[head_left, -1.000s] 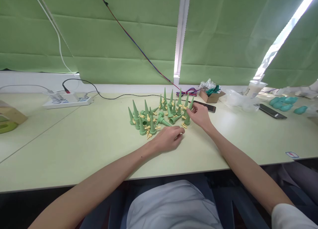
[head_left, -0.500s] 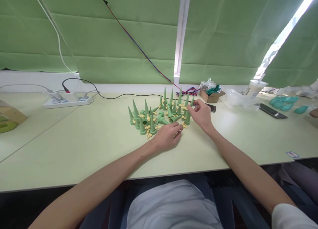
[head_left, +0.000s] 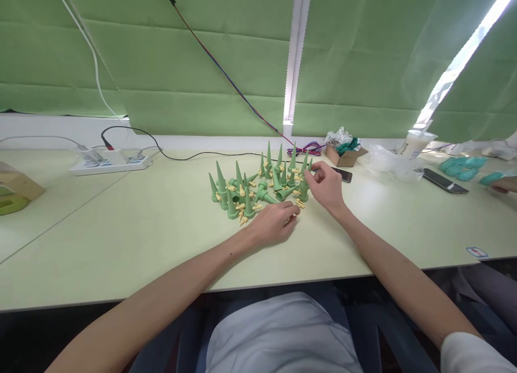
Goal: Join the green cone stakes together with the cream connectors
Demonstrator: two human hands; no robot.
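Several green plastic cones (head_left: 248, 205) with wider bases cluster on the table, some upright and some lying on their sides. Small yellow plastic pieces (head_left: 300, 203) are scattered among them. At the cluster's right edge, my right hand (head_left: 326, 188) pinches a green cone (head_left: 304, 188) between thumb and fingers. My left hand (head_left: 275, 222) rests in front of the cluster, fingers curled together beside the yellow pieces. What those fingers hold, if anything, is hidden.
Behind my right hand are a phone (head_left: 343, 174) and a cardboard box (head_left: 346, 157). Farther right are a plastic cup (head_left: 412, 145), a dark phone (head_left: 444, 181), teal pieces (head_left: 464, 167) and another person's hand (head_left: 504, 185). A power strip (head_left: 111, 166) lies at the left.
My right hand stays at the cluster's right edge, its fingertips shifted very slightly. My left hand barely moves. At the far right, another person's hand has come in to a teal piece.
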